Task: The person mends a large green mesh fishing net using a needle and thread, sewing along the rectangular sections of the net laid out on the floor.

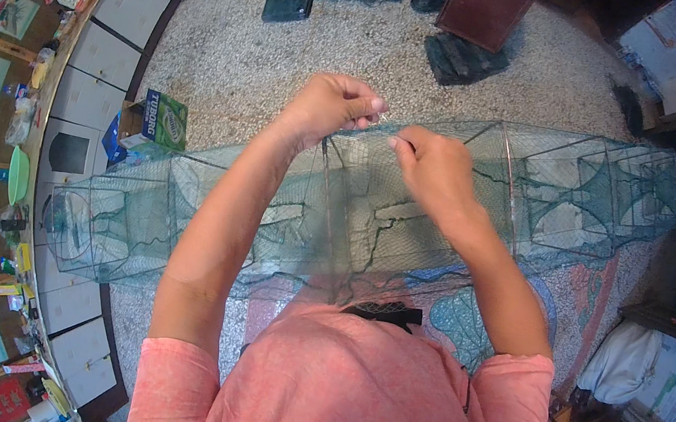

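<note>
Net (pixel 361 206): far edge pinched in L hand (pixel 331 110) & R hand (pixel 440 170), fingertips closed; fine detail b/w tips, can't tell. Spans L–R ahead of shirt (pixel 339 377), over floor (pixel 223 45). I judge: frames (pixel 509 162) fitted, edge work unfinished, amt left unclear.

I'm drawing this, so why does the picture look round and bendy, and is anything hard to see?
In the head view, the wide fisheye lens curves the row of cupboards and leaves black corners; in the head view, the left hand and right hand look fairly clear, but the net gets hazy toward its right end.
</note>
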A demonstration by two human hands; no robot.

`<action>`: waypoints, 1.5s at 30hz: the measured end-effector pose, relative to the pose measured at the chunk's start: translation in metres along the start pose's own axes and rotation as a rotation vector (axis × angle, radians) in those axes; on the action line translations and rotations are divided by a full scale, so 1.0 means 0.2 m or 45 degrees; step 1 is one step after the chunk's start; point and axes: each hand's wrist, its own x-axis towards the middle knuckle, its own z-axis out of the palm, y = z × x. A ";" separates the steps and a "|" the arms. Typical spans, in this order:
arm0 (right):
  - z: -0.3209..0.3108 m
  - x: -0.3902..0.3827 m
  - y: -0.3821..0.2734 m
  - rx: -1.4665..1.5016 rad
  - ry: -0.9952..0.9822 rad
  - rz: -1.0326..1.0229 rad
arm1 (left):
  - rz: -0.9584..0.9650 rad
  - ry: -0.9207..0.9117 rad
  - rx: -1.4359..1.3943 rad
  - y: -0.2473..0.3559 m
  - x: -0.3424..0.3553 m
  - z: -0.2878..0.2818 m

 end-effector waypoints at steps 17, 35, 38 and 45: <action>-0.09 0.18 -0.11 0.468 0.136 -0.286 | 0.484 0.156 -0.450 -0.09 0.01 0.01; -0.60 0.10 -0.06 0.395 0.367 -0.332 | 0.231 -0.064 0.071 0.08 0.03 0.01; -0.55 0.00 0.00 0.217 0.115 -0.053 | 0.092 -0.032 -0.112 0.08 0.06 0.03; -0.38 -0.04 0.20 -0.117 -0.023 -0.267 | -0.148 -0.024 0.123 0.06 0.14 0.10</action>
